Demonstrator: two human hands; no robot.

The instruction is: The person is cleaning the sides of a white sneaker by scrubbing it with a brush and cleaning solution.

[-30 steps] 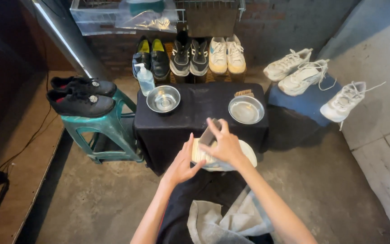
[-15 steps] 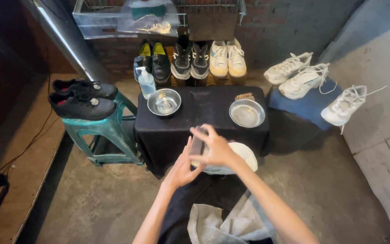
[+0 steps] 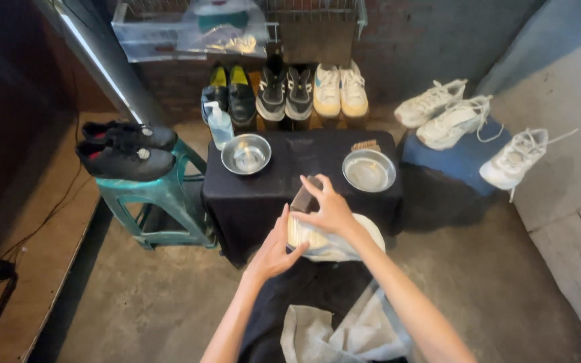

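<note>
While my right hand (image 3: 331,210) lies curled over the top of the white shoe (image 3: 334,236), fingers closed on its upper near the dark tongue or insole at the opening, my left hand (image 3: 276,247) presses flat and open against the shoe's left end. So the shoe sits directly between my hands, just above my lap, its long axis running across me from left to right; the right hand is on top, the left at the side. A grey cloth (image 3: 344,333) is draped over my knees below it. Just beyond stands the low black table (image 3: 304,158) with two steel bowls (image 3: 245,154), a brush (image 3: 366,144) and a spray bottle (image 3: 219,125). Black shoes (image 3: 126,153) rest on a green stool (image 3: 156,195) to my left.
</note>
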